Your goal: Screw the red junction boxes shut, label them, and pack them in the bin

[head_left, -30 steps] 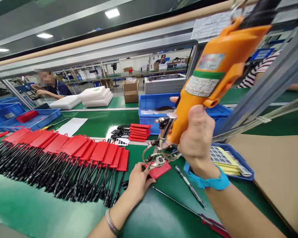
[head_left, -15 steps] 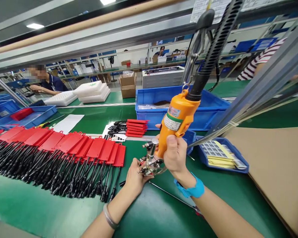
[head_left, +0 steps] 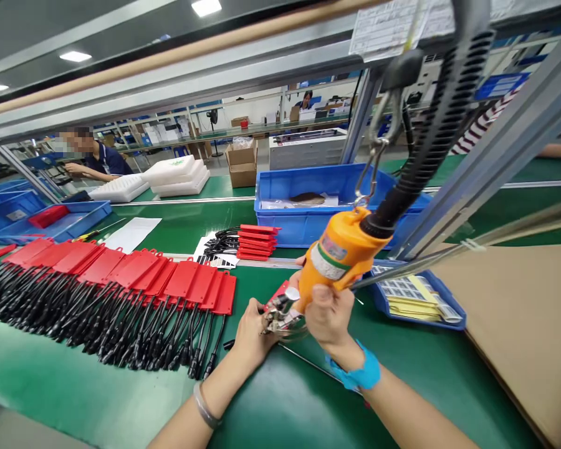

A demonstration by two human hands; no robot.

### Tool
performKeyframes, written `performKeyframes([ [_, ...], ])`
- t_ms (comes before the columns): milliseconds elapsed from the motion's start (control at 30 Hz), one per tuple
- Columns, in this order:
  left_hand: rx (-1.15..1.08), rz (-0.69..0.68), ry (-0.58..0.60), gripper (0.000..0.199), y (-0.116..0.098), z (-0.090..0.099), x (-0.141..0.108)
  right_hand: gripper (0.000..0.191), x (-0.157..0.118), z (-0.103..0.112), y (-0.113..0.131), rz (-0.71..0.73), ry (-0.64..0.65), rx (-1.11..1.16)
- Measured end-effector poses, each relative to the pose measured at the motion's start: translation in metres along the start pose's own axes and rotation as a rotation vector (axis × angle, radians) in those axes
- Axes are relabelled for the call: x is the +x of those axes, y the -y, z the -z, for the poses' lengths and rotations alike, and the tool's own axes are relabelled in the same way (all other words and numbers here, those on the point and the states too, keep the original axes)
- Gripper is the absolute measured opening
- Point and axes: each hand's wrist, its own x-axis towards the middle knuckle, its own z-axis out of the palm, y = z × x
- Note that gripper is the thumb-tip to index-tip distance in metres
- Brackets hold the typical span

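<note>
My right hand (head_left: 327, 315) is wrapped round an orange power tool (head_left: 339, 252), which hangs from a metal hook and a black corrugated hose. The tool tilts down to the left, its metal head (head_left: 283, 315) close to my left hand (head_left: 252, 330). My left hand has its fingers closed on a red plate (head_left: 277, 295), mostly hidden behind the tool head. A black cable end (head_left: 229, 344) pokes out left of that hand. A thin metal rod (head_left: 308, 360) lies on the green table below the hands.
A long row of red plates (head_left: 180, 277) with black cables lies left. Behind stand a stack of red pieces (head_left: 257, 242) and a blue bin (head_left: 285, 218). A blue tray (head_left: 455, 323) with label sheets and a cardboard sheet (head_left: 518, 312) lie right. A person (head_left: 105, 159) sits far left.
The orange tool's upper end has swung right and down, along with its hook and hose. My right hand has shifted slightly left. More of the red plate shows behind the tool head.
</note>
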Motion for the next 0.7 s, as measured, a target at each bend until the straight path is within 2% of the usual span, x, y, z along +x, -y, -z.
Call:
performKeyframes([
  [100, 0.216, -0.105, 0.068, 0.053, -0.011, 0.016, -0.004, 0.045, 0.022, 0.015, 0.026, -0.06, -0.008, 0.057],
  [200, 0.442, -0.184, 0.088, 0.058, -0.014, 0.05, 0.008, 0.059, 0.054, 0.033, 0.059, -0.144, -0.088, 0.101],
  [300, 0.597, -0.26, 0.154, 0.052, 0.003, 0.092, 0.043, 0.061, 0.078, 0.046, 0.081, -0.154, -0.078, 0.109],
  [367, 0.623, -0.279, 0.19, 0.047, 0.023, 0.112, 0.073, 0.06, 0.083, 0.049, 0.085, -0.145, -0.08, 0.087],
  [467, 0.639, -0.294, 0.25, 0.043, 0.05, 0.121, 0.111, 0.066, 0.078, 0.05, 0.079, -0.202, -0.156, 0.054],
  [533, 0.652, -0.281, 0.259, 0.043, 0.06, 0.119, 0.122, 0.072, 0.073, 0.049, 0.074, -0.253, -0.163, 0.063],
  [600, 0.67, -0.238, 0.218, 0.046, 0.063, 0.118, 0.119, 0.072, 0.07, 0.051, 0.07, -0.265, -0.161, 0.075],
  [700, 0.701, -0.106, 0.092, 0.052, 0.06, 0.126, 0.093, 0.051, 0.071, 0.06, 0.058, -0.174, -0.167, -0.007],
])
